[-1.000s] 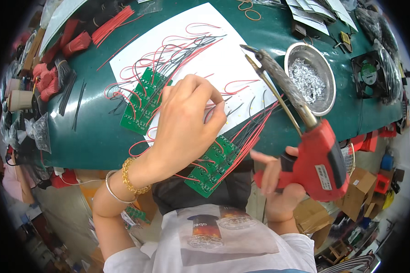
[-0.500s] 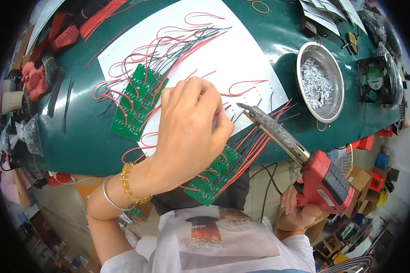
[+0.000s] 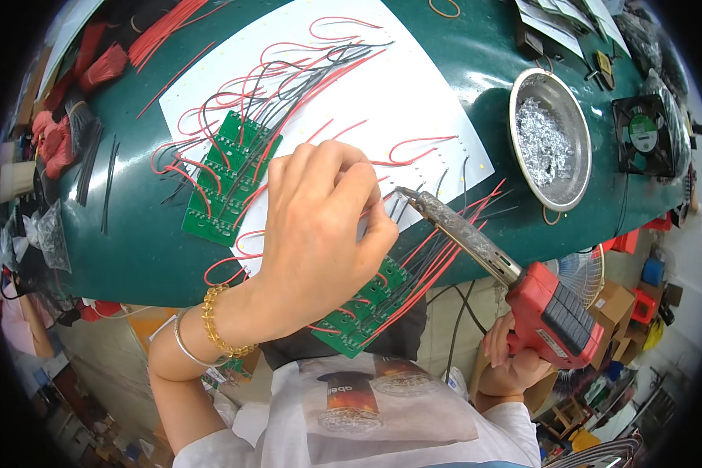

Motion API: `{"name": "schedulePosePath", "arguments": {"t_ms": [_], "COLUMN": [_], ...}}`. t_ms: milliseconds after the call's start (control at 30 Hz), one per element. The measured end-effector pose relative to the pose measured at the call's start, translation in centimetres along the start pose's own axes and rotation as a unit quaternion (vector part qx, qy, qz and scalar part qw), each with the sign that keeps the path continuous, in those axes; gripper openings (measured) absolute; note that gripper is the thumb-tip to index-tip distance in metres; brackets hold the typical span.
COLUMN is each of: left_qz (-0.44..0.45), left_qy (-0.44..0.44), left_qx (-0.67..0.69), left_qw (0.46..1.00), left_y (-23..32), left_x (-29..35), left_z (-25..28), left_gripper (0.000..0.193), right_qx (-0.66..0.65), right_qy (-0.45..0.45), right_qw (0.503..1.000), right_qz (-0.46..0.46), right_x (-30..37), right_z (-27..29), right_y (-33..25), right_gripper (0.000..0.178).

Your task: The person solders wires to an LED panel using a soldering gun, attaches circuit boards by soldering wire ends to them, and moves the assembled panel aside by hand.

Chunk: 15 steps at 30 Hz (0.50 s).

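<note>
My left hand is closed in a pinch over the white sheet; its fingertips and whatever they hold are mostly hidden behind the knuckles. Below it on the right, my right hand grips the red handle of a soldering gun. The gun's tip lies just right of my left thumb and index finger, among short wire ends. One green circuit board with red and black wires lies left of my left hand. Another wired board is at the table's near edge, partly covered by the hand.
A round metal bowl of silvery scraps stands to the right, with a small black fan beyond it. Bundles of red wire and black wires lie at the left of the green table. Loose red wires rest on the sheet.
The soldering gun has moved left and slightly down, bringing its tip closer to my left fingertips. My left hand has shifted a little and stays pinched.
</note>
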<state>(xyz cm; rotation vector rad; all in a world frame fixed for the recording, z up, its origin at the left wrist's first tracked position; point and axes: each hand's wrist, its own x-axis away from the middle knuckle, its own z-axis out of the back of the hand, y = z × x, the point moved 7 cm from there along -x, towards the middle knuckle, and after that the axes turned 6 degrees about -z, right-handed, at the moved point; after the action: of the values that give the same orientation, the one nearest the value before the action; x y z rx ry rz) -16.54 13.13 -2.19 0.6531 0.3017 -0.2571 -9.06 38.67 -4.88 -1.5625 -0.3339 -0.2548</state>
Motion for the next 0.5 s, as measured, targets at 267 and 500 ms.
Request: {"name": "schedulePosePath", "arguments": {"t_ms": [267,500], "left_qz": [-0.007,-0.006], "left_qy": [-0.001,-0.007], "left_qx": [-0.002,-0.007], "left_qw": [1.0,1.0], "left_y": [0.1,0.2], "left_x": [0.1,-0.1], "left_z": [0.0,0.2], "left_gripper": [0.013,0.012], "right_qx": [-0.026,0.001], "right_qy": [-0.037,-0.041], "right_qw": [0.996,0.997], "right_qz": [0.071,0.068], "right_x": [-0.4,-0.3], "right_z": [-0.2,-0.6], "right_y": [-1.0,-1.1], "right_gripper": [0.08,0.079]}}
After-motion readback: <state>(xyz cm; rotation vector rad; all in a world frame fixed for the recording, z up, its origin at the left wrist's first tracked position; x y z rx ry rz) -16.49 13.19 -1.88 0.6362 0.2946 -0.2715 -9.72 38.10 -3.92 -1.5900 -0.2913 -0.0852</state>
